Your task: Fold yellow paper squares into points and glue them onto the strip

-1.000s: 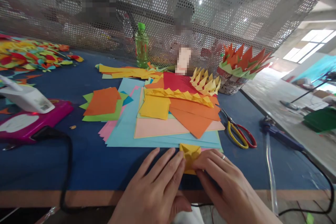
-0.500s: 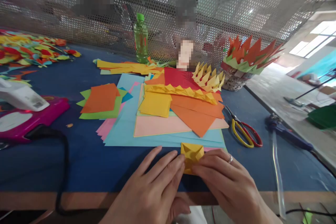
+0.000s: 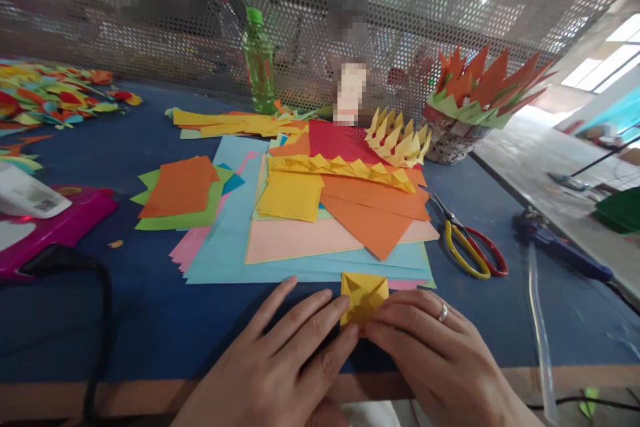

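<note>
A small square of yellow folded paper (image 3: 364, 288) lies at the table's near edge, its flaps creased toward the centre. My left hand (image 3: 280, 347) holds its left side and lower corner between thumb and forefinger, the other fingers stretched over the table. From the right, my right hand (image 3: 435, 340), with a ring on one finger, pinches the lower right part; its fingertips cover that corner. Just beyond are sheets of light blue paper (image 3: 220, 260), a stack of yellow squares (image 3: 290, 197) and a folded yellow strip with points (image 3: 345, 170).
Scissors (image 3: 467, 240) and a glue gun (image 3: 565, 250) with a clear glue stick lie at right. A paper-trimmed basket (image 3: 450, 137) and a green bottle (image 3: 259, 67) stand behind. A magenta device (image 3: 75, 220) with a black cable (image 3: 103, 307) is at left.
The fingertips of both hands have shifted down to the paper's near edge and come closer together. The camera view has moved slightly. The paper stays in about the same spot.
</note>
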`<state>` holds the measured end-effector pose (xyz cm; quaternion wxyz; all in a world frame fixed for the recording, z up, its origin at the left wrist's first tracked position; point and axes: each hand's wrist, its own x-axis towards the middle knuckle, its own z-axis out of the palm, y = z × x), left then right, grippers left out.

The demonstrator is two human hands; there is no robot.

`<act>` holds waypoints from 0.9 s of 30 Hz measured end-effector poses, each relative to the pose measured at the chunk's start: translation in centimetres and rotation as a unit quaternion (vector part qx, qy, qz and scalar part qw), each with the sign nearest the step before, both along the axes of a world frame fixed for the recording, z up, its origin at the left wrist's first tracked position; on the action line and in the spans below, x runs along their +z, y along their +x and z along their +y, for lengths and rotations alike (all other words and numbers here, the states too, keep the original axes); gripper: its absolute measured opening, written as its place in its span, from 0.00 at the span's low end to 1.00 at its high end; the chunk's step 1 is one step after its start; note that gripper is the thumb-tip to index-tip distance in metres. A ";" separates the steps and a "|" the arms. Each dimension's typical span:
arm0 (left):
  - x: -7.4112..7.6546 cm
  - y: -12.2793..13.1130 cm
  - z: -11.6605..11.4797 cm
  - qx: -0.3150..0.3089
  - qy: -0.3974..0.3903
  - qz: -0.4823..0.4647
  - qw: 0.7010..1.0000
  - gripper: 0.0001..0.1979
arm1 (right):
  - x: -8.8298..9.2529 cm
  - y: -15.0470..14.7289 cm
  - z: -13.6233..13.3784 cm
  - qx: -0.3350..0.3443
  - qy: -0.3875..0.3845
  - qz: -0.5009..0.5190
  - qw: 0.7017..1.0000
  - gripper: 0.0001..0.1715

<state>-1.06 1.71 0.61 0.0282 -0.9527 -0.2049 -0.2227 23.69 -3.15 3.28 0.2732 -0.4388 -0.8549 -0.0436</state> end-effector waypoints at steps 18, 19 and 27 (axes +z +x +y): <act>-2.0 0.6 0.8 -0.024 0.058 -0.069 0.996 0.21 | 1.0 0.0 -0.8 -0.049 0.026 0.002 0.998 0.15; -1.9 0.6 0.7 -0.021 0.048 -0.070 0.996 0.20 | 0.9 0.1 -0.8 -0.062 0.040 0.003 0.997 0.15; -0.6 0.6 0.1 0.002 0.014 -0.075 0.997 0.14 | -0.8 0.1 0.3 -0.046 0.103 -0.055 0.992 0.09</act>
